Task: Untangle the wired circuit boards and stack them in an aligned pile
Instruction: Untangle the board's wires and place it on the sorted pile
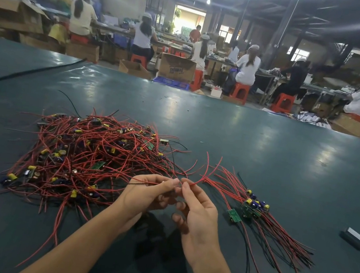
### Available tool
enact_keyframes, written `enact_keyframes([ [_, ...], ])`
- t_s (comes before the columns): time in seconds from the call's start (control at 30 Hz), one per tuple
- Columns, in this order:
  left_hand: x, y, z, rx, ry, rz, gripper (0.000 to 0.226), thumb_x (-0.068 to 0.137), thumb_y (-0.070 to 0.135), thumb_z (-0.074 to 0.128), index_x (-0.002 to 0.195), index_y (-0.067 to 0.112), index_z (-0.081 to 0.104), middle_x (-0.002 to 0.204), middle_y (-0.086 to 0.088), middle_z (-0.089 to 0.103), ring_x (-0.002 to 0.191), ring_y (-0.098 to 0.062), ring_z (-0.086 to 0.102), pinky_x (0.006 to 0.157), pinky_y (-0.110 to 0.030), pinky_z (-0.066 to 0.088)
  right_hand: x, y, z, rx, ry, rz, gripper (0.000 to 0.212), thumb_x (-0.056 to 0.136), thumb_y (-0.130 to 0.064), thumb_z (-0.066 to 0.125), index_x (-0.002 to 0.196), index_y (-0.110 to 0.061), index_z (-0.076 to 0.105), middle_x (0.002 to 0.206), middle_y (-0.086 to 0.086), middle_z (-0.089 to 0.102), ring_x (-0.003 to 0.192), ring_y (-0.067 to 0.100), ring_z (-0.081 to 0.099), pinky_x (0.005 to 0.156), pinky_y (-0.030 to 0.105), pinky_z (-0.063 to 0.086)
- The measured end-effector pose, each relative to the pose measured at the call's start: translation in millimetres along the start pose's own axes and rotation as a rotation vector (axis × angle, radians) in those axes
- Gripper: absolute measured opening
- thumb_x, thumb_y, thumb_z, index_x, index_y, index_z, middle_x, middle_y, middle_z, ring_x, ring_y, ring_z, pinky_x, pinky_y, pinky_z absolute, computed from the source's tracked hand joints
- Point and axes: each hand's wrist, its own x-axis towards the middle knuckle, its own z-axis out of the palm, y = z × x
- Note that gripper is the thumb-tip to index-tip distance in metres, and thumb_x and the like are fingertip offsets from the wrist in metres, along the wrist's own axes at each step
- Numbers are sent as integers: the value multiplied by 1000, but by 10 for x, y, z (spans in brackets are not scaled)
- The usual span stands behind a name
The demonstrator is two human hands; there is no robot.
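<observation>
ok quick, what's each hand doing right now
left hand: pinching a red wire from the tangled pile
right hand: pinching a red strand

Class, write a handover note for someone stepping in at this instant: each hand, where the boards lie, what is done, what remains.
Left hand and right hand each pinch red wires above the table.
Tangled heap of wired boards lies to their left.
Done: a small aligned stack on the right, one loose green board beside it.
Left: most of the heap.
</observation>
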Motion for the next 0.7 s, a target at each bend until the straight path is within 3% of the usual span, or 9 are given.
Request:
enact_keyframes([
  [0.1,5,-10,-2,-63,-4,-23,25,62,27,81,80,11,78,83,-16,73,68,-17,71,56,-19,53,37,36,2,9,58,3,14,90,-15,69,81,-19,79,68,-7,65,46,4,39,38,17,34],
  [0.27,16,-36,2,-118,-15,-15,47,53,21,87,95,5,72,95,-19,74,82,-22,73,64,-21,56,64,57,-24,-54,79,-18,16,88,-21,72,79,-31,81,68,-11,69,44,1,40,42,18,37],
  [0.37,33,-49,-9,-145,-13,8,46,50,18,88,93,8,75,97,-19,74,84,-22,74,65,-20,55,74,79,-21,-32,71,3,13,87,-21,73,80,-28,81,64,-6,61,45,4,36,42,19,34],
  [0.57,39,-67,0,-106,35,6,33,56,18,85,88,15,78,95,-15,75,85,-23,74,65,-21,55,104,99,-28,7,93,33,8,86,-19,73,85,-19,81,81,10,56,73,24,45,55,27,37],
  [0.7,55,-36,17,-150,116,-51,27,60,4,83,85,9,76,81,-15,75,69,-18,72,55,-19,55,157,43,-48,39,169,34,10,88,-12,71,81,-12,79,55,-4,36,42,7,28,37,18,27],
])
